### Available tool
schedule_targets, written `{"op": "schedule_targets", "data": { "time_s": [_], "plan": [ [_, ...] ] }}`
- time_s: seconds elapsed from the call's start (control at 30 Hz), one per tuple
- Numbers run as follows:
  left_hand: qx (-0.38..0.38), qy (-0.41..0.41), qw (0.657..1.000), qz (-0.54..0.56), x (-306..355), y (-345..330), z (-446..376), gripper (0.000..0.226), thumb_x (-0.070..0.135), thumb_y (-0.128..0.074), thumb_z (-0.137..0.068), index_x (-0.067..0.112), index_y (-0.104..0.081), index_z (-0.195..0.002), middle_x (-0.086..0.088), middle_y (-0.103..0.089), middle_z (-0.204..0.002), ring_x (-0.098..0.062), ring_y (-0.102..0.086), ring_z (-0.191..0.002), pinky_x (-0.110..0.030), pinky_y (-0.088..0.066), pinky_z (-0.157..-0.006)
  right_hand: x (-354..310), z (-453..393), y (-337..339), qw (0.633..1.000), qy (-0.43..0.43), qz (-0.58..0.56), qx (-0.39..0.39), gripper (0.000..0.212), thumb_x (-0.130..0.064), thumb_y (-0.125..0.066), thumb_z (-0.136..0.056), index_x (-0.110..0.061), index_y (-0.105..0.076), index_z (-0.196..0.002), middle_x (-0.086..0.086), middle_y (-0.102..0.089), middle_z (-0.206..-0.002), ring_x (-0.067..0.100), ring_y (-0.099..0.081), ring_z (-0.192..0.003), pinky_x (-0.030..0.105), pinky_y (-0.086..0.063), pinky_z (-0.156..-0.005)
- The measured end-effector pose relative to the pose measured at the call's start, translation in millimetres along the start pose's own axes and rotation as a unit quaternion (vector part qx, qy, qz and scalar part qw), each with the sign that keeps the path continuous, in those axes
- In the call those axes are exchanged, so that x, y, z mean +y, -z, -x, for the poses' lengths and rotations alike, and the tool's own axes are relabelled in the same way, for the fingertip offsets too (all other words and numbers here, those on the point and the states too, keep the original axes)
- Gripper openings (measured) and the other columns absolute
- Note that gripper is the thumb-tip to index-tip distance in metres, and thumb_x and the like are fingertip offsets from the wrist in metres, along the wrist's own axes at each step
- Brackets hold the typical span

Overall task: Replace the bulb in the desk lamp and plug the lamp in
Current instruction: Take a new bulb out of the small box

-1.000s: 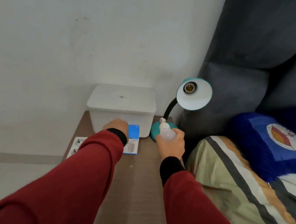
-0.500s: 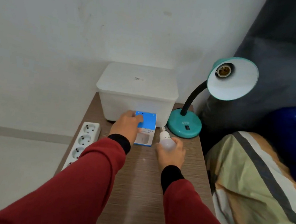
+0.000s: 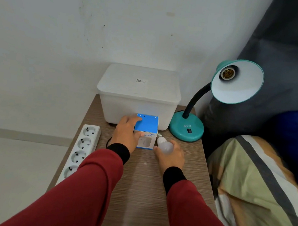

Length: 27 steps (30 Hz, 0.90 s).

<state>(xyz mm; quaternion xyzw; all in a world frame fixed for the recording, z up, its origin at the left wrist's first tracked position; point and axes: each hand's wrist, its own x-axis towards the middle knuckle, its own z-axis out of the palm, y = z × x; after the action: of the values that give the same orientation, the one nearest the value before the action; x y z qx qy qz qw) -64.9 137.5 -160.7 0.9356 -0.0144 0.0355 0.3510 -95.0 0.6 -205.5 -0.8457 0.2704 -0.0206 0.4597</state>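
1. Bulb point(image 3: 165, 145) sits in the right hand point(image 3: 171, 156), just right of centre in the frame, its metal screw end pointing up and away towards the blue box point(image 3: 147, 129). The fingers are curled round the glass from below, so that hand is closed on it.

2. A second ago the same bulb was held up close to the lamp's point(image 3: 187, 126) teal base; now it is lower and further left, right beside the box on the wooden surface point(image 3: 139, 197). I take it for the old bulb being carried away from the lamp.

3. The left hand point(image 3: 127, 132) has come to lie over the box's left side, thumb across the printed front and fingers spread on the blue top. It is half open and pressed against the box rather than gripping it firmly.

4. The lamp stands at the right of the surface, its shade point(image 3: 237, 82) tipped towards us at upper right with the socket point(image 3: 226, 73) bare. So the removal looks done, and the fresh bulb is probably to come out of the box.

5. Whether the box holds a bulb at all I cannot tell; its lettering is partly covered by the thumb.

6. A power strip point(image 3: 81, 150) lies along the left edge of the surface with its sockets free. The lamp's cable and plug are mostly out of sight; only a dark loop shows beside the left wrist.

7. The white tub point(image 3: 139, 94) behind the box is clouded, so its contents are hidden.
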Motion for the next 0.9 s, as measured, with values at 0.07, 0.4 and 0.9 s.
{"op": "schedule_targets", "data": {
  "time_s": [0.07, 0.4, 0.9],
  "plan": [
    [0.016, 0.002, 1.0, 0.009, -1, 0, 1, 0.049, 0.016, -0.067, -0.086, 0.016, -0.05, -0.132, -0.009, -0.049, -0.128, -0.022, -0.052, -0.117, -0.029, -0.044, -0.099, -1, -1, 5, 1.0, 0.001, -0.006, -0.01, 0.071, -0.036, -0.074, -0.073, -0.016, -0.045, -0.135, 0.01, -0.049, -0.135, 0.024, -0.046, -0.125, 0.033, -0.038, -0.104],
    [0.077, 0.042, 0.987, 0.132, 2, 1, 3, 0.043, 0.009, -0.072, -0.082, 0.01, -0.057, -0.122, -0.01, -0.067, -0.114, -0.018, -0.063, -0.104, -0.026, -0.051, -0.092, -32, 3, 17, 0.989, 0.119, -0.091, 0.021, 0.045, -0.026, -0.074, -0.078, -0.019, -0.057, -0.12, -0.004, -0.068, -0.115, 0.003, -0.055, -0.104, 0.0, -0.033, -0.081],
    [0.086, 0.052, 0.979, 0.178, 5, -5, 4, 0.048, -0.002, -0.069, -0.081, 0.013, -0.056, -0.125, -0.007, -0.065, -0.116, -0.016, -0.062, -0.105, -0.025, -0.05, -0.094, -35, -2, 15, 0.986, 0.14, -0.09, -0.032, 0.039, -0.018, -0.074, -0.079, -0.014, -0.062, -0.115, -0.001, -0.071, -0.112, -0.001, -0.055, -0.093, -0.014, -0.032, -0.066]
  ]
}}
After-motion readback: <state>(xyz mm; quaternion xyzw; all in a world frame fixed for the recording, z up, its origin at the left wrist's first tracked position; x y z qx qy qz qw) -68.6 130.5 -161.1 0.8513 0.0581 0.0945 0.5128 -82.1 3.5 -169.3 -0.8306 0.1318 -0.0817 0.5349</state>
